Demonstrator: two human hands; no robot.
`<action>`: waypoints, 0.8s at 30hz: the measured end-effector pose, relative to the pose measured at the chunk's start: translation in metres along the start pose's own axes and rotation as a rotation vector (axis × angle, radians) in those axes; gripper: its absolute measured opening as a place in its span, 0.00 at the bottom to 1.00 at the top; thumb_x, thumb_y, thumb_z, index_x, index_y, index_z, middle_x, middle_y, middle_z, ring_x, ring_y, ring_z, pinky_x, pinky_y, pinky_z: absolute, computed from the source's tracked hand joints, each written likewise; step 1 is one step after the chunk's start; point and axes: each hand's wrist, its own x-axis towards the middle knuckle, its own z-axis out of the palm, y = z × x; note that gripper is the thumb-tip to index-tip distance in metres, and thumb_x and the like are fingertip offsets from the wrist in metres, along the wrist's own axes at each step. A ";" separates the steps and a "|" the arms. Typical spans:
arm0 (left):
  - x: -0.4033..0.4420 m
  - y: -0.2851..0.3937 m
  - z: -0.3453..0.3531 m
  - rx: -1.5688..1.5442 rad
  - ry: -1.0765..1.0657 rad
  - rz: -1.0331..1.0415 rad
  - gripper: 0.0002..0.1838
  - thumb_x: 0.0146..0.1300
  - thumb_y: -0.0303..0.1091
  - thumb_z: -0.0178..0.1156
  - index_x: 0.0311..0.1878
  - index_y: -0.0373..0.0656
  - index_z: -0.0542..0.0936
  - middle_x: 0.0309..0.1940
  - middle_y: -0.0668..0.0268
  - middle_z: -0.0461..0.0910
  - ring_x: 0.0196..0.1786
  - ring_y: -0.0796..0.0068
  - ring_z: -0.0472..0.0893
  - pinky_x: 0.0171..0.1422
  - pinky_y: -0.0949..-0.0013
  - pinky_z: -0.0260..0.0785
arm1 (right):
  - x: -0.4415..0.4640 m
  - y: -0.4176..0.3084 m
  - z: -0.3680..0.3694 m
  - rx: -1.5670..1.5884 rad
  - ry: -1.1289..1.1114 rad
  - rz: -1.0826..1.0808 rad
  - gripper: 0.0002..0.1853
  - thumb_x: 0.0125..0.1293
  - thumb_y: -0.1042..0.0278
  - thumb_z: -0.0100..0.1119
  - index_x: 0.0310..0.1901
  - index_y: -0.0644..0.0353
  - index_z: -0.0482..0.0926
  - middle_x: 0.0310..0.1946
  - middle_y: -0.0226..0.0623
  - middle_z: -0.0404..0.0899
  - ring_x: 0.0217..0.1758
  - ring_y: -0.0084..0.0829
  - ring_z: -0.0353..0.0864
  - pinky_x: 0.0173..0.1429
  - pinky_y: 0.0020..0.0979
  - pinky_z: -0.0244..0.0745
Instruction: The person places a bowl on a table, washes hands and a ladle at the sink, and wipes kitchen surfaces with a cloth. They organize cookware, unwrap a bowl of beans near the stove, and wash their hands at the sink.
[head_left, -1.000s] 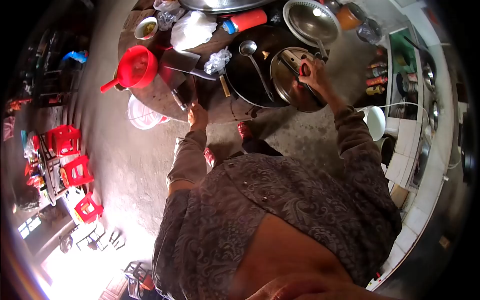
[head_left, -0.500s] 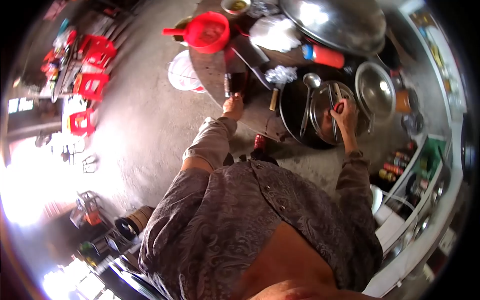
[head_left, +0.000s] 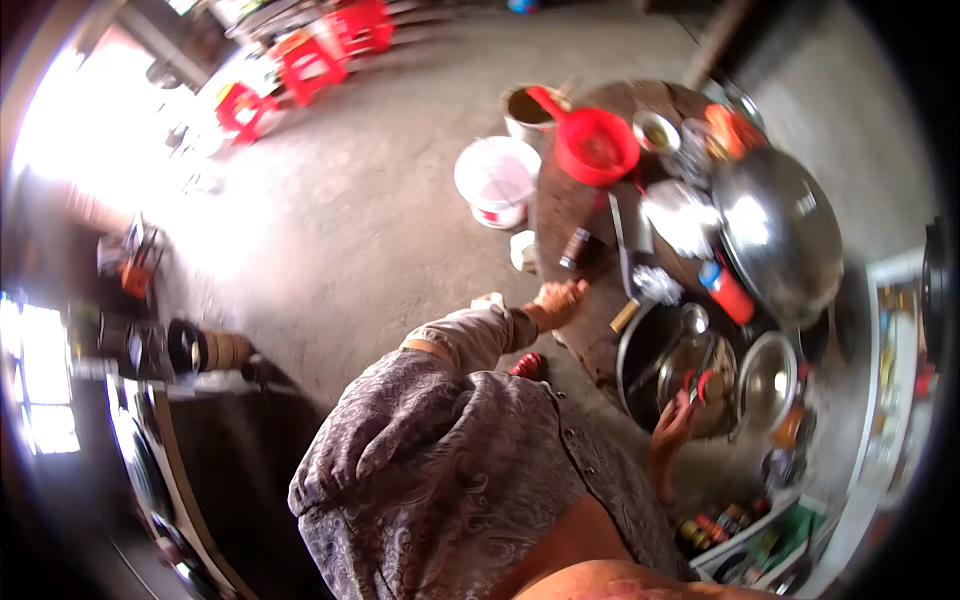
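My left hand point(head_left: 560, 302) is at the near edge of the round wooden table point(head_left: 590, 335), its fingers curled together. Whether anything small is in them I cannot make out. Just beyond it a dark jar point(head_left: 573, 247) lies on its side, apart from the hand. In my right hand point(head_left: 675, 420) are what look like red-handled scissors point(head_left: 708, 386), held over a metal pan point(head_left: 735, 425) inside a large dark wok point(head_left: 626, 365). A metal ladle point(head_left: 694, 319) rests in the wok. By the wok's rim are a cleaver with a wooden handle point(head_left: 625, 315) and crumpled clear plastic point(head_left: 657, 285).
A red plastic ladle point(head_left: 597, 147), a small bowl point(head_left: 655, 131), a red bottle with a blue cap point(head_left: 727, 292) and a big metal lid point(head_left: 780, 235) crowd the table. A metal basin point(head_left: 768, 380) leans at the right. A white bucket point(head_left: 497, 178) stands on the floor; red stools point(head_left: 308, 68) are farther off.
The view has turned, shifting the table to the right. My left hand has come away from the dark jar. My right hand has drawn back slightly, and more of the red handles shows.
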 end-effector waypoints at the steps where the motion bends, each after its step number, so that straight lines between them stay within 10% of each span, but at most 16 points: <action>1: -0.024 -0.002 -0.021 -0.092 -0.021 0.016 0.15 0.61 0.44 0.56 0.44 0.44 0.70 0.29 0.56 0.79 0.33 0.50 0.81 0.32 0.52 0.74 | -0.020 -0.008 0.013 0.031 -0.102 -0.005 0.12 0.64 0.69 0.55 0.49 0.60 0.76 0.35 0.42 0.74 0.38 0.41 0.73 0.43 0.40 0.69; 9: -0.259 -0.138 -0.105 -0.136 -0.214 -0.371 0.17 0.59 0.45 0.58 0.43 0.41 0.74 0.31 0.52 0.81 0.38 0.49 0.82 0.39 0.50 0.74 | -0.046 -0.158 0.148 0.440 -0.705 -0.127 0.11 0.58 0.64 0.59 0.40 0.59 0.79 0.25 0.33 0.76 0.27 0.27 0.74 0.33 0.30 0.70; 24: -0.625 -0.257 -0.186 -0.329 0.425 -1.343 0.12 0.61 0.39 0.54 0.44 0.43 0.76 0.35 0.49 0.81 0.42 0.47 0.80 0.46 0.50 0.72 | -0.028 -0.474 0.475 0.127 -1.474 -0.703 0.10 0.59 0.67 0.56 0.39 0.62 0.80 0.24 0.39 0.78 0.28 0.32 0.79 0.34 0.30 0.73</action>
